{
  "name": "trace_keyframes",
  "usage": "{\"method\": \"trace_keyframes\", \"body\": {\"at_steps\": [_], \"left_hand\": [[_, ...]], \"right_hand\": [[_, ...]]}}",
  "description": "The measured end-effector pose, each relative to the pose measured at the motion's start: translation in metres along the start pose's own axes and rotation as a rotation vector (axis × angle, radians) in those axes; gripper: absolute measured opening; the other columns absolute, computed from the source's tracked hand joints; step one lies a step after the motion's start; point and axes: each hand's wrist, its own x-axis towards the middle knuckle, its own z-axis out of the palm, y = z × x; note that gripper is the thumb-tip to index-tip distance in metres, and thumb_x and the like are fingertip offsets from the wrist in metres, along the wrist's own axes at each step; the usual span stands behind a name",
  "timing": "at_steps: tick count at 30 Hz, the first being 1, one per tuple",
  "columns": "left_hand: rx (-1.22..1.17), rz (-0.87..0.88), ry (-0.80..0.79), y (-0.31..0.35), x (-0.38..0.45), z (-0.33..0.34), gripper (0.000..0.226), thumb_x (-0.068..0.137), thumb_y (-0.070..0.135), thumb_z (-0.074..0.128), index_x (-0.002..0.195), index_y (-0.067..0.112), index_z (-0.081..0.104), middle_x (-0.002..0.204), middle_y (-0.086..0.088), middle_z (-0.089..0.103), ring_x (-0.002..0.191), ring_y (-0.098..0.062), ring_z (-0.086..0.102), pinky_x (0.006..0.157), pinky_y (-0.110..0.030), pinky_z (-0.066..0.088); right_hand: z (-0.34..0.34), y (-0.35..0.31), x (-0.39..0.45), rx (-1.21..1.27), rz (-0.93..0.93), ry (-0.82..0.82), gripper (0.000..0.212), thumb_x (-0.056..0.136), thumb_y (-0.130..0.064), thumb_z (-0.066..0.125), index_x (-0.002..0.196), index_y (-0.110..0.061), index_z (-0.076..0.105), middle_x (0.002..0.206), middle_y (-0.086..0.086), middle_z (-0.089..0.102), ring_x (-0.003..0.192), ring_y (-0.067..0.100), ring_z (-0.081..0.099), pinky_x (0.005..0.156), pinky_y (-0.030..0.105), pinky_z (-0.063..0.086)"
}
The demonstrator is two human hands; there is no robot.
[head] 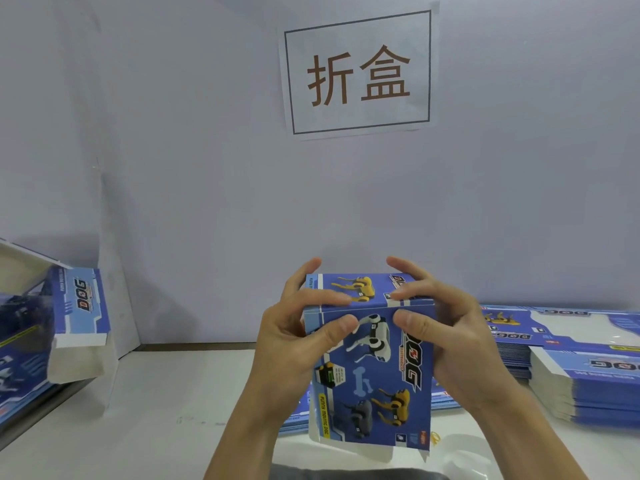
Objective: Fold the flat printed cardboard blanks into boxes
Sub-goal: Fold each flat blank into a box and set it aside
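A blue printed cardboard box [372,379] with robot-dog pictures is held upright in front of me, above the table. My left hand [294,337] grips its upper left corner, thumb on the front panel and fingers curled over the top flap. My right hand [446,334] grips the upper right corner the same way, thumb on the front and fingers over the top flap. The top flap lies folded down on the box. The box's lower end hangs just above more flat blanks [298,415] on the table.
Stacks of flat blue blanks [588,382] lie on the white table [166,410] at the right. A folded box [74,313] leans at the left against the wall. A paper sign [358,72] with two characters hangs on the back wall.
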Motion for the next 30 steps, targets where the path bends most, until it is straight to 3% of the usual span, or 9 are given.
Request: {"method": "trace_keyframes", "body": {"at_steps": [6,10,14,16,19,21,24,28,30], "left_hand": [[0.06,0.026,-0.005,-0.001,0.0,0.0,0.025,0.066,0.044,0.089,0.083,0.028,0.079,0.143,0.012,0.05,0.137,-0.031,0.047,0.081,-0.042,0.061],[0.126,-0.021,0.015,0.003,0.0,0.001,0.015,0.074,0.03,0.082,0.089,0.029,0.078,0.142,0.017,0.049,0.131,-0.031,0.053,0.076,-0.041,0.062],[0.252,-0.07,-0.007,0.016,0.002,0.003,0.043,0.073,0.034,0.082,0.112,0.041,0.066,0.141,0.003,0.052,0.113,-0.027,0.067,0.074,-0.035,0.062],[0.337,-0.062,-0.001,0.023,0.002,0.003,0.056,0.068,0.042,0.087,0.117,0.046,0.061,0.139,-0.003,0.053,0.115,-0.026,0.065,0.081,-0.041,0.061],[0.58,0.028,0.058,0.033,0.005,0.0,0.072,0.057,0.059,0.083,0.123,0.046,0.058,0.144,0.015,0.044,0.132,-0.015,0.051,0.093,-0.046,0.056],[0.566,0.04,0.017,0.037,0.006,-0.004,0.081,0.055,0.068,0.084,0.127,0.043,0.055,0.133,0.017,0.054,0.122,-0.01,0.059,0.084,-0.036,0.06],[0.543,0.02,-0.026,0.038,0.006,-0.005,0.07,0.058,0.063,0.076,0.123,0.047,0.055,0.116,0.018,0.064,0.107,0.006,0.063,0.066,-0.013,0.056],[0.637,-0.002,0.061,0.023,0.009,-0.008,0.066,0.064,0.066,0.063,0.126,0.047,0.051,0.115,0.019,0.055,0.108,0.013,0.053,0.07,-0.02,0.058],[0.634,-0.004,0.156,0.012,0.01,-0.008,0.058,0.07,0.068,0.053,0.124,0.046,0.05,0.115,0.011,0.051,0.103,0.012,0.055,0.073,-0.023,0.057]], "right_hand": [[-0.004,-0.003,-0.001,0.024,0.032,-0.016,0.014,0.065,-0.001,0.07,0.067,-0.014,0.076,0.135,0.002,0.061,0.109,0.033,0.068,0.064,0.039,0.06],[-0.005,-0.001,0.0,-0.007,0.012,0.011,0.012,0.064,-0.006,0.081,0.071,-0.015,0.077,0.135,0.0,0.061,0.11,0.033,0.068,0.065,0.04,0.06],[0.0,0.0,0.001,-0.084,-0.007,0.007,0.025,0.07,-0.013,0.077,0.094,-0.021,0.078,0.136,-0.007,0.06,0.114,0.03,0.066,0.07,0.041,0.061],[0.004,-0.004,0.0,-0.139,-0.024,-0.022,0.033,0.074,-0.014,0.078,0.106,-0.022,0.076,0.137,-0.008,0.059,0.114,0.025,0.067,0.071,0.041,0.062],[0.009,-0.014,-0.001,-0.249,-0.079,-0.079,0.047,0.08,-0.009,0.075,0.125,-0.017,0.064,0.123,-0.006,0.069,0.104,0.021,0.071,0.071,0.036,0.062],[0.013,-0.02,-0.001,-0.296,-0.117,-0.102,0.058,0.077,-0.006,0.079,0.13,-0.019,0.058,0.115,-0.005,0.072,0.102,0.025,0.072,0.077,0.041,0.062],[0.016,-0.027,0.0,-0.352,-0.186,-0.102,0.064,0.072,-0.006,0.078,0.128,-0.029,0.058,0.115,-0.01,0.071,0.104,0.024,0.071,0.081,0.043,0.061],[0.023,-0.025,0.004,-0.574,-0.389,0.077,0.053,0.079,-0.008,0.081,0.121,-0.034,0.061,0.126,-0.015,0.065,0.127,0.01,0.057,0.105,0.033,0.046],[0.025,-0.02,0.005,-0.559,-0.484,0.206,0.041,0.085,-0.004,0.075,0.115,-0.029,0.063,0.122,-0.006,0.066,0.123,0.014,0.058,0.102,0.03,0.047]]}}
